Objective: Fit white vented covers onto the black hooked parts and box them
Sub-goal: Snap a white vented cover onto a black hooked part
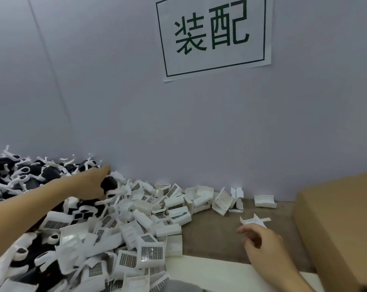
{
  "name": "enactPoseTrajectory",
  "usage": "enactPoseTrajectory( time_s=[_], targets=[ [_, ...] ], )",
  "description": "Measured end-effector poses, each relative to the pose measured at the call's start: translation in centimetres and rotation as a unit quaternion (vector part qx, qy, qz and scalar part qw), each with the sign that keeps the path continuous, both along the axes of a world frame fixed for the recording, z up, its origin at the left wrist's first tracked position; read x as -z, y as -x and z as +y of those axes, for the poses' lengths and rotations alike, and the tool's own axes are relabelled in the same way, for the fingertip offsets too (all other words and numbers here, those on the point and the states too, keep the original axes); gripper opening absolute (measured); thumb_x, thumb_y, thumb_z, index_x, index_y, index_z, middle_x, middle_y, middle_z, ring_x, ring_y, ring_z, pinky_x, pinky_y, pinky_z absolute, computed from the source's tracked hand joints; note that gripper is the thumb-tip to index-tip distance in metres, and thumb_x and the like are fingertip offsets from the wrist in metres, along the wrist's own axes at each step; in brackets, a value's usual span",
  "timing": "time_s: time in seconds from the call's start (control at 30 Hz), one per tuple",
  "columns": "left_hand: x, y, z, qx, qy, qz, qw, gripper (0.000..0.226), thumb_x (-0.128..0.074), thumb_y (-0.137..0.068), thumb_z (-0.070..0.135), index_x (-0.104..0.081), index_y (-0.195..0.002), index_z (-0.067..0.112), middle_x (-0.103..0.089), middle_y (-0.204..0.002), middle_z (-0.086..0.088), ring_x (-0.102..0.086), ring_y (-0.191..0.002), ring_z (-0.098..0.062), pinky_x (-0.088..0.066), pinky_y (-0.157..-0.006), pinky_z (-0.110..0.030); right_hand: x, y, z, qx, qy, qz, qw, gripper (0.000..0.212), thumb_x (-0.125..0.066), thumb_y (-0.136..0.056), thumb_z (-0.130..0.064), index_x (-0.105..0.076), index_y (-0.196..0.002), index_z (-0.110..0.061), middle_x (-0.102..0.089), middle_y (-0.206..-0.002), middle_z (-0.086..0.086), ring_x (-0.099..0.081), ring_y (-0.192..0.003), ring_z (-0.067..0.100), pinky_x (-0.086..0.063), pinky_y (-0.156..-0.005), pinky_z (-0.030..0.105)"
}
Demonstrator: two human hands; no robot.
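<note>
My left hand (89, 184) reaches far into the heap at the back left and grips a black hooked part (109, 183) with white hooks on it. More black hooked parts (26, 173) are piled against the wall at the far left. White vented covers (151, 252) lie heaped across the middle and lower left. My right hand (260, 239) hovers low over the brown table with loosely curled fingers, holding nothing; a single white cover (251, 221) lies just beyond its fingertips. A brown cardboard box (336, 224) stands at the right.
A grey wall runs behind the table, with a paper sign (214, 34) in green characters. A few loose white covers (265, 201) sit along the wall. Bare brown table (212, 237) shows between the heap and the box. A white surface (210, 272) lies at the front edge.
</note>
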State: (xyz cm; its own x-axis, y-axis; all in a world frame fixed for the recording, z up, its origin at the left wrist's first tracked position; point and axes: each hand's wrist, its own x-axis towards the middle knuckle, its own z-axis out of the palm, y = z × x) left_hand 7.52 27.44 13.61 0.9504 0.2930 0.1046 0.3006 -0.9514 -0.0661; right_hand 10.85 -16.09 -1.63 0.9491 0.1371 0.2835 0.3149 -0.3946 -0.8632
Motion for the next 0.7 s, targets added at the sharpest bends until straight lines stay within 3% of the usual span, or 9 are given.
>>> enactPoseTrajectory(
  time_s=[0.1,0.2,0.27,0.37,0.43,0.5,0.57,0.63,0.7],
  targets=[
    [-2.7,0.8,-4.6,0.067,0.104,-0.115,0.986,0.042,-0.073,-0.083,0.018,-0.05,-0.117,0.028,-0.065,-0.091,-0.002,-0.063,-0.075,-0.023,-0.049,-0.061,-0.028,0.1,0.1,0.0,0.0,-0.019,0.002,1.0,0.032,-0.062,-0.086,0.005,-0.072,-0.082,-0.025,-0.069,-0.072,0.0,-0.059,-0.061,0.001,-0.044,-0.055,0.008],
    [-4.2,0.7,-10.7,0.126,0.173,-0.172,0.961,0.027,-0.061,-0.096,0.024,-0.057,-0.122,0.027,-0.066,-0.086,-0.001,-0.059,-0.063,-0.016,-0.049,-0.054,-0.025,-0.3,0.0,0.0,-0.01,-0.072,0.041,0.996,0.026,-0.064,-0.089,0.001,-0.074,-0.087,-0.023,-0.07,-0.08,0.002,-0.06,-0.066,0.007,-0.045,-0.056,0.014],
    [-3.3,0.6,-15.4,0.143,0.285,-0.136,0.938,0.023,-0.052,-0.101,0.03,-0.059,-0.118,0.015,-0.065,-0.081,-0.001,-0.054,-0.058,-0.012,-0.045,-0.051,-0.021,-1.0,0.0,-0.2,-0.022,-0.18,0.107,0.978,0.019,-0.061,-0.094,-0.003,-0.076,-0.091,-0.016,-0.072,-0.085,0.008,-0.061,-0.07,0.016,-0.043,-0.057,0.023],
    [-0.2,0.9,-22.5,0.169,0.428,-0.035,0.887,0.037,-0.056,-0.093,0.043,-0.06,-0.117,0.014,-0.072,-0.087,-0.007,-0.064,-0.071,-0.015,-0.053,-0.075,-0.032,-2.2,0.2,-0.4,-0.052,-0.328,0.202,0.921,0.025,-0.055,-0.1,-0.022,-0.075,-0.098,-0.008,-0.075,-0.092,0.011,-0.066,-0.08,0.023,-0.045,-0.065,0.032],
    [2.7,0.7,-26.1,0.19,0.414,0.044,0.889,0.052,-0.057,-0.077,0.055,-0.056,-0.119,0.025,-0.073,-0.098,-0.003,-0.067,-0.086,-0.016,-0.054,-0.087,-0.04,-2.7,0.6,-0.7,-0.083,-0.378,0.249,0.888,0.037,-0.048,-0.101,-0.036,-0.074,-0.104,-0.009,-0.077,-0.1,0.012,-0.07,-0.092,0.032,-0.051,-0.078,0.042],
    [5.3,0.2,-28.6,0.208,0.362,0.106,0.903,0.054,-0.056,-0.077,0.059,-0.049,-0.121,0.029,-0.067,-0.098,0.01,-0.062,-0.089,-0.006,-0.05,-0.078,-0.03,-3.1,0.8,-1.1,-0.121,-0.398,0.275,0.867,0.046,-0.047,-0.097,-0.043,-0.075,-0.108,-0.008,-0.075,-0.107,0.018,-0.071,-0.098,0.04,-0.055,-0.086,0.051],
    [6.8,-0.2,-29.9,0.214,0.366,0.123,0.897,0.049,-0.058,-0.081,0.057,-0.043,-0.117,0.029,-0.056,-0.089,0.02,-0.054,-0.08,0.004,-0.039,-0.066,-0.02,-3.1,0.8,-1.5,-0.158,-0.367,0.273,0.875,0.052,-0.053,-0.091,-0.048,-0.071,-0.119,-0.008,-0.072,-0.114,0.021,-0.07,-0.103,0.041,-0.056,-0.089,0.053],
    [7.4,-0.3,-29.9,0.214,0.375,0.106,0.896,0.047,-0.059,-0.077,0.059,-0.04,-0.116,0.038,-0.053,-0.088,0.021,-0.052,-0.077,0.006,-0.036,-0.063,-0.017,-3.2,0.8,-1.7,-0.187,-0.325,0.263,0.889,0.05,-0.065,-0.084,-0.046,-0.071,-0.116,-0.008,-0.074,-0.108,0.02,-0.072,-0.097,0.036,-0.06,-0.079,0.044],
    [7.8,-0.3,-29.4,0.21,0.368,0.081,0.902,0.054,-0.056,-0.072,0.06,-0.039,-0.12,0.041,-0.059,-0.09,0.016,-0.055,-0.077,0.003,-0.04,-0.064,-0.02,-3.4,0.8,-1.7,-0.217,-0.284,0.251,0.9,0.04,-0.075,-0.078,-0.039,-0.078,-0.093,-0.002,-0.075,-0.093,0.022,-0.075,-0.085,0.032,-0.06,-0.067,0.034]
  ],
)
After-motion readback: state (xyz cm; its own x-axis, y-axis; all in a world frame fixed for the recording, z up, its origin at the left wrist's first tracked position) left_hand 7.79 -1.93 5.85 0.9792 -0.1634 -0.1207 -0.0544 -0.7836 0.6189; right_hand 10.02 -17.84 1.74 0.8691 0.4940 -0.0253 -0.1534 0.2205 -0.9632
